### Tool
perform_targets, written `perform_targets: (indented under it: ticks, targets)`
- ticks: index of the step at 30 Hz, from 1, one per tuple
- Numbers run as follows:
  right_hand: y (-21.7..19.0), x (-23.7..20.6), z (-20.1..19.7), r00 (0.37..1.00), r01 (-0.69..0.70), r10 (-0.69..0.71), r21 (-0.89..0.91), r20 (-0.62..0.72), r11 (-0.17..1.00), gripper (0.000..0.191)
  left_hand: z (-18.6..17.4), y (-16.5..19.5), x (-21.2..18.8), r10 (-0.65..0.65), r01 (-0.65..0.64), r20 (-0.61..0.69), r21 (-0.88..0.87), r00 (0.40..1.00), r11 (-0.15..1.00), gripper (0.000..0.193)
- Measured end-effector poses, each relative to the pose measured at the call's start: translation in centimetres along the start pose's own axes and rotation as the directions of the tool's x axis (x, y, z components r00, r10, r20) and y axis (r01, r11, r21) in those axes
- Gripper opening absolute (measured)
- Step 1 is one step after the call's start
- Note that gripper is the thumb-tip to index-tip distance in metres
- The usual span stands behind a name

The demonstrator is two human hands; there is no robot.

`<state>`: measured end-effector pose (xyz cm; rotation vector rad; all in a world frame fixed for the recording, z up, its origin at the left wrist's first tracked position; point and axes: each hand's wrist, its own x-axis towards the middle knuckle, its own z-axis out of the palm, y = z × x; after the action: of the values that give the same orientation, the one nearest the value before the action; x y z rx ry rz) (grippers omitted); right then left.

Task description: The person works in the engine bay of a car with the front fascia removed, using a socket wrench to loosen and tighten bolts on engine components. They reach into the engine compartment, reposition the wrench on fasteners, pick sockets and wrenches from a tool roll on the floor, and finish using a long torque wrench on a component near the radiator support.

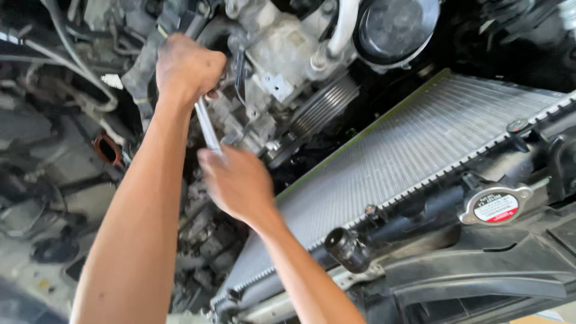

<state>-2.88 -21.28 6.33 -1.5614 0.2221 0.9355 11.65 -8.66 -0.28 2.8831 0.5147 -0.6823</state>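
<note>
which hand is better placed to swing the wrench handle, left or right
Probably the right hand: it grips the free lower end of the metal wrench, where leverage is greatest. The left hand is up at the tool's head against the engine, better placed to steady it.

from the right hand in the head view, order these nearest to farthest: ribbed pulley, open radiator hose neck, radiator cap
From the right hand:
1. Ribbed pulley, up and to its right on the engine.
2. Open radiator hose neck, lower right on the radiator tank.
3. Radiator cap, far right.
</note>
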Motion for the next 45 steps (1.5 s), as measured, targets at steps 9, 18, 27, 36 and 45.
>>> perform_targets:
  ticks: [9,18,27,36,45]
  targets:
    - [-0.8,8.1,9.3,0.932,0.188,-0.361,0.792,0.043,0.58,0.046,-1.8,-0.3,-1.0,0.466,-0.54,0.275,0.37,0.841,0.756,0.03]
    - [3.1,-2.9,-1.2,0.989,-0.063,0.065,0.023,-0.13,0.998,0.055,-1.8,1.8,-0.7,0.073,-0.137,0.338,0.171,0.938,0.976,0.029]
    - [1.4,8.2,7.4,0.904,0.419,-0.425,0.315,-0.051,0.852,0.036,-1.3,0.2,-1.3,0.372,-0.411,0.183,0.271,0.91,0.871,0.037]
    - [0.3,-1.4,-0.9,0.964,0.112,-0.171,-0.269,-0.204,0.957,0.028,1.1,-1.8,2.5,0.38,-0.401,0.133,0.209,0.915,0.892,0.036]
    - [-0.5,-2.5,-4.4,0.915,0.17,-0.214,-0.152,-0.342,0.974,0.032,3.6,-2.7,1.0,0.205,-0.332,-0.367,-0.327,0.907,0.885,0.033]
